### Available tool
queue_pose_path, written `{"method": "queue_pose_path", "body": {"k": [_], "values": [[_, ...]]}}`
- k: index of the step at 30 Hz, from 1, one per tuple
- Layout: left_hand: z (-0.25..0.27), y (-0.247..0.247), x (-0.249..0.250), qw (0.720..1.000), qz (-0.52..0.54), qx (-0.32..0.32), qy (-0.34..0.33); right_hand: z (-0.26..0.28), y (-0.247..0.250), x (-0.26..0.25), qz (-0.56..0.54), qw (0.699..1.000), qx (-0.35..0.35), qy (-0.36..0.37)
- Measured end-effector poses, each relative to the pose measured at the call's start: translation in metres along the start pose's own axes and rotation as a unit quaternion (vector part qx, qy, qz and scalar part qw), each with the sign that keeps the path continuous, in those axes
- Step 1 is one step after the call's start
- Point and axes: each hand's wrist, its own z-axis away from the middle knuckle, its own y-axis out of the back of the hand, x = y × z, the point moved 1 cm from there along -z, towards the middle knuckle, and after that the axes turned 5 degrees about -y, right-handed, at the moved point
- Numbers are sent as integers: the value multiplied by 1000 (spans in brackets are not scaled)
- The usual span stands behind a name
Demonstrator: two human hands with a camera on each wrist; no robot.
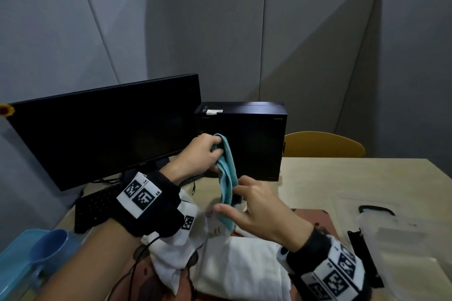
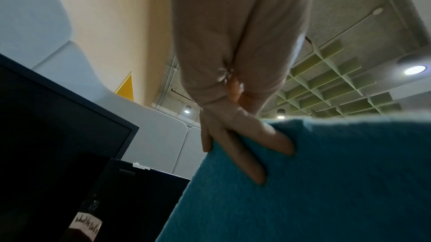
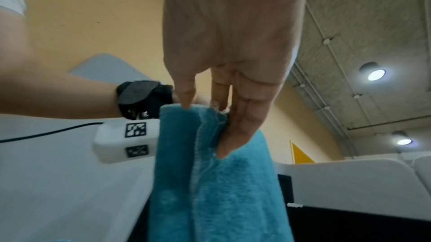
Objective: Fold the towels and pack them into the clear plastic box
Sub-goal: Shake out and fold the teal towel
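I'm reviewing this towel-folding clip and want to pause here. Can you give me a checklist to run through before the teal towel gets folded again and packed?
1. Left hand grips the upper end of the teal towel: ok.
2. Right hand pinches the lower part of the towel: ok.
3. Towel hangs smooth, with edges lined up: not ok; it is bunched lengthwise.
4. Towel lifted clear of the white cloth on the table: ok.
5. Clear plastic box within view at the right: ok.
6. Box open and with room inside: cannot tell; it is blurred.
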Motion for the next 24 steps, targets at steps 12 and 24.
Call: {"method": "queue_pose_path", "body": {"k": [12, 24], "values": [[11, 10, -23, 998, 36, -5, 59, -25, 22, 32, 18, 987, 127, -99], [33, 22, -23, 988, 122, 20, -94, -19, 61, 64, -101, 979, 174, -26]]}}
